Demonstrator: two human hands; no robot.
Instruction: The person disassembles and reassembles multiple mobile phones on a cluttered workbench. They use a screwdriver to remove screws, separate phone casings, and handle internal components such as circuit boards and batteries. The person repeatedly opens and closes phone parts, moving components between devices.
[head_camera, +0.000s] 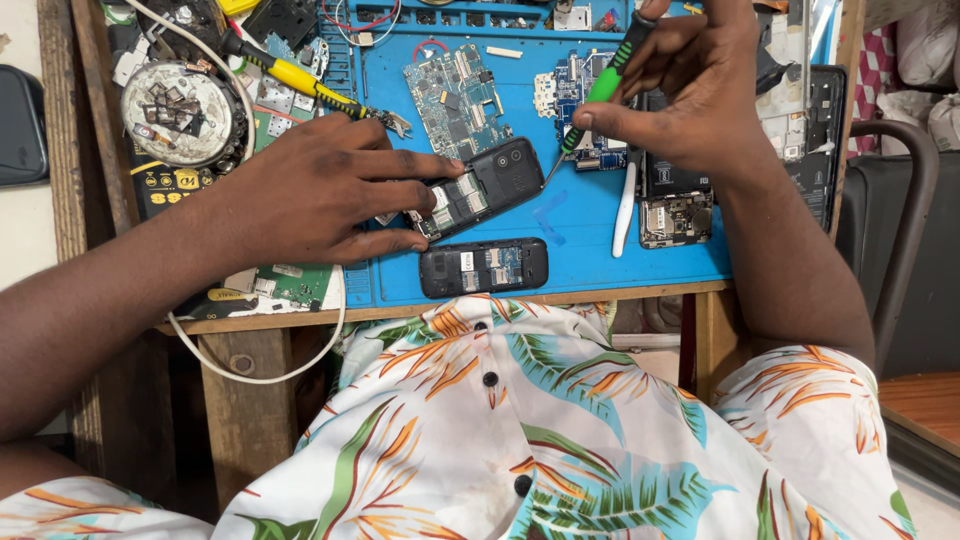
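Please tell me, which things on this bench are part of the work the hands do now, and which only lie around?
In use:
- left hand pressing down the opened black phone
- right hand holding the green-handled screwdriver, tip near that phone
- blue work mat under them

Lying about:
- second black phone
- loose circuit board
- white tweezers
- yellow-handled tool
- round tin of parts

**Even daylight, sharp centre, slight bending at the edges**

Soft, bright light falls evenly over the blue mat (590, 250), with no harsh glare on it. Short, faint shadows lie under the left hand (320, 190) and the right hand (690, 95) above the mat. Below the mat, the space under the bench is dim. Focus is crisp on the mat; far from it, the frame's edges curve slightly.
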